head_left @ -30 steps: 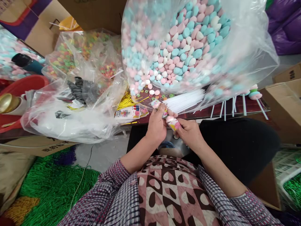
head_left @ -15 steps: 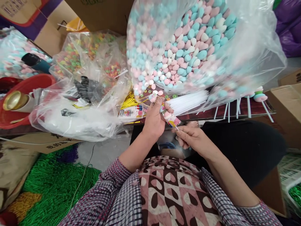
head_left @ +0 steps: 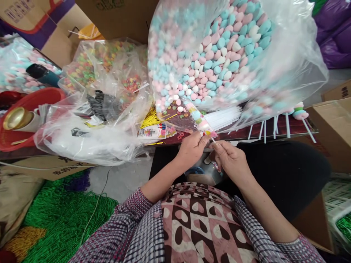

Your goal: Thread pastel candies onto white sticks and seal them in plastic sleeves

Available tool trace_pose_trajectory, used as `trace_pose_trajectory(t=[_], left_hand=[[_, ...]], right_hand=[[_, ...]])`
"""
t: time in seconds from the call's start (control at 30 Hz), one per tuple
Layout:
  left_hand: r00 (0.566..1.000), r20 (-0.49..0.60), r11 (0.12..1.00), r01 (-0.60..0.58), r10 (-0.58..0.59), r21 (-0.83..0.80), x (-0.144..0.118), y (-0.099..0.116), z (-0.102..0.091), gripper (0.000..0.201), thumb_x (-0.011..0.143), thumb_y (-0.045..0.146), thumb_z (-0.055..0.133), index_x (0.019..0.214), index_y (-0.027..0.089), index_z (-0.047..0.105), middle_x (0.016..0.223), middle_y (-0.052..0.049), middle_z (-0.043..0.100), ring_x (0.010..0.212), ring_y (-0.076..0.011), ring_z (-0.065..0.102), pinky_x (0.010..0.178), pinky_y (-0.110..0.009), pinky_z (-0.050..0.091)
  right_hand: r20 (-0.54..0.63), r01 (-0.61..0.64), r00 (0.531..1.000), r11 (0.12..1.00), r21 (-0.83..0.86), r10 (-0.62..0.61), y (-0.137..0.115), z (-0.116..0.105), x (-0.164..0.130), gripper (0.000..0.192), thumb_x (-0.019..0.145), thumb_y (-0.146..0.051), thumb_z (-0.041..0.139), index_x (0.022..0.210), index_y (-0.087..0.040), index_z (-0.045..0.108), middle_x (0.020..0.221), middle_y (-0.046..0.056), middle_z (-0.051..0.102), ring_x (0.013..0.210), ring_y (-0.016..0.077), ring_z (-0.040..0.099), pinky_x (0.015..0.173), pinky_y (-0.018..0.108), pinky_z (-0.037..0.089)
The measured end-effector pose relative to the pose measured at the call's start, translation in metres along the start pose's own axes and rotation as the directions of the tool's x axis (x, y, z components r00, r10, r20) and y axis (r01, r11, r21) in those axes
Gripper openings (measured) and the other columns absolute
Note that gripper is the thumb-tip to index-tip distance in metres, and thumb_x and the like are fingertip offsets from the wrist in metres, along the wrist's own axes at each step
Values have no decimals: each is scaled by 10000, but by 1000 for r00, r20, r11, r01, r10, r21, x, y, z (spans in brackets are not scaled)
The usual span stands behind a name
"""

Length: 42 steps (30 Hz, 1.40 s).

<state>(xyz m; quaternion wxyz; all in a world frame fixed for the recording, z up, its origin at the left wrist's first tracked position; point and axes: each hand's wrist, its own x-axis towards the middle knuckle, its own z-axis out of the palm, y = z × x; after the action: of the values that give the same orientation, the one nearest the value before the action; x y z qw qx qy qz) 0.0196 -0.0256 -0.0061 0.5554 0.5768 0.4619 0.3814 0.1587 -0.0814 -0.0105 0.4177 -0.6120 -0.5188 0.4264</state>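
Observation:
A clear printed bag (head_left: 197, 117) with pink, white and blue marshmallows inside points up and away from me, over the table edge. My left hand (head_left: 192, 149) is closed, pinching the narrow lower end of this bag between thumb and fingers. Just to the right, my right hand (head_left: 231, 159) is closed on the white stick (head_left: 213, 140) that comes out of the bag's end. Something small, shiny and colourful (head_left: 216, 166) hangs below the right fingers; its kind is unclear. White sticks (head_left: 223, 117) lie in a bundle behind the hands.
A big clear sack of marshmallows (head_left: 216, 62) fills the back. Gold twist ties (head_left: 150, 122), printed cards (head_left: 152, 131) and small gummy rings (head_left: 180, 136) lie left of the hands. Marshmallow sticks (head_left: 300, 111) overhang the edge at right. A red basin (head_left: 52, 96) stands at left.
My left hand has moved right and down the bag to its lower end, close to my right hand. The bag's marshmallows now show above the hands. My right hand has shifted slightly up and right.

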Motion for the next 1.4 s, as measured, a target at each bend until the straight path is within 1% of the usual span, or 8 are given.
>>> trace_pose_trajectory(t=[0.23,0.4,0.6,0.97,1.17,1.23,1.3,1.4], left_hand=[[999,47,995,-17,13,96,-5,3,-4,265,859,379,607,653,212,596,643,3,536,662,-157,463,727,-271,367],[994,87,968,78,-58,-240,-1,8,-18,302,863,499,590,917,207,646,844,-11,653,814,-146,579,770,-255,414],[979,154,701,202,-132,-684,12,22,1,329,739,426,767,917,181,637,824,-35,692,895,-187,658,792,-284,462],[958,175,578,276,-226,-768,4,18,16,352,803,294,729,1119,174,631,534,72,467,664,-121,584,795,-282,465],[928,293,529,371,-228,-763,4,11,1,170,826,302,703,840,144,643,524,65,396,542,-81,467,656,-248,456],[892,421,493,444,-165,-748,-1,15,-4,203,813,322,712,768,155,605,511,79,349,467,-65,383,640,-268,480],[800,596,466,553,-68,-690,-10,20,-3,280,783,392,732,736,167,572,502,90,320,423,-60,331,630,-306,505],[612,790,464,689,39,-556,-23,23,7,388,718,497,758,714,182,532,484,97,294,387,-64,296,526,-295,458]], right_hand=[[-95,138,983,975,-172,-156,-3,2,4,336,953,-486,474,826,-235,658,495,-21,526,506,153,547,488,260,404],[-148,169,967,957,-236,-208,5,2,3,356,966,-489,444,881,-225,667,565,-4,576,530,152,570,528,267,425],[-111,193,967,941,-278,-231,9,7,0,340,963,-470,447,885,-236,681,599,9,619,573,166,584,585,285,452],[-118,223,958,939,-262,-260,3,18,-2,343,956,-455,428,872,-232,675,560,0,542,483,154,486,510,292,409],[191,135,976,981,-136,-108,-8,-20,5,452,914,-496,520,582,-207,623,532,10,569,503,135,520,523,271,425],[82,38,996,999,8,-39,-12,-38,9,352,907,-497,543,780,-219,719,643,18,651,571,147,579,559,277,467],[-6,-22,1000,974,224,24,-18,-48,12,336,855,-514,616,1061,-267,715,864,41,729,718,183,659,639,310,522],[145,-123,988,869,479,60,-27,-43,15,654,669,-624,744,1229,-302,638,1171,98,706,987,286,688,774,415,566]])
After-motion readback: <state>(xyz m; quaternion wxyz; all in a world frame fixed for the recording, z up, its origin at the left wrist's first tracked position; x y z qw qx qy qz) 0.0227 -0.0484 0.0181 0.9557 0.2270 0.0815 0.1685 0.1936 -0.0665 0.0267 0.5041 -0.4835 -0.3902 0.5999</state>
